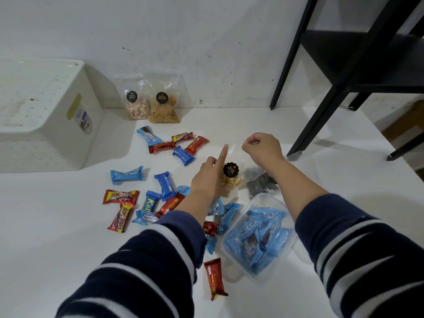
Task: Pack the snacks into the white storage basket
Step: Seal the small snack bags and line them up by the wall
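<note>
Snack pouch [230, 177] gripped by left hand [210, 177], right hand [261, 148] pinching its top; next, over into still-empty white basket [52, 125].

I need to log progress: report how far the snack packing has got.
Done: nothing shows inside the white storage basket. In hand: the right hand pinches the top of a clear pouch of yellow snacks and the left hand holds its side. Left: wrapped bars on the table, two pouches by the wall, the clear tub of blue packets.

Bright, soft shadows, wide-angle edge distortion
</note>
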Tool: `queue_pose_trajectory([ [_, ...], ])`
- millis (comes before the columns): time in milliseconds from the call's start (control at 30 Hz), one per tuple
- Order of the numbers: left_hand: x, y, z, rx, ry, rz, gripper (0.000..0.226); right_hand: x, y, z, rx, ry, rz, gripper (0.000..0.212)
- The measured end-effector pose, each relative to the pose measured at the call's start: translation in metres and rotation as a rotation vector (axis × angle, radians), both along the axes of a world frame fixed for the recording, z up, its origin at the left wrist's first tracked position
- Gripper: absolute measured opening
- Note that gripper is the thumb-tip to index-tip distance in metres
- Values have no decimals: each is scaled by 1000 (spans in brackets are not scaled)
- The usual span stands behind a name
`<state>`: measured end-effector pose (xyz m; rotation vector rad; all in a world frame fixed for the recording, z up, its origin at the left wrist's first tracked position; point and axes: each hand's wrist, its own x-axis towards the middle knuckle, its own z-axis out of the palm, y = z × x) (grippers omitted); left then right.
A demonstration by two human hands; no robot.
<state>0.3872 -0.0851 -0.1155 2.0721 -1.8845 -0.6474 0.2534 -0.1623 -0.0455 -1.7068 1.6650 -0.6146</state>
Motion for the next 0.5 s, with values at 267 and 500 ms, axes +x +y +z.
queue_pose_trajectory([
  [267, -1, -1, 0, -20, -24, -26, 126, -1, -2, 0, -12, -14, 9, 5],
  [500, -3, 1, -2, -15, -29, -24, 124, -1, -3, -1, -5, 2, 5, 8],
])
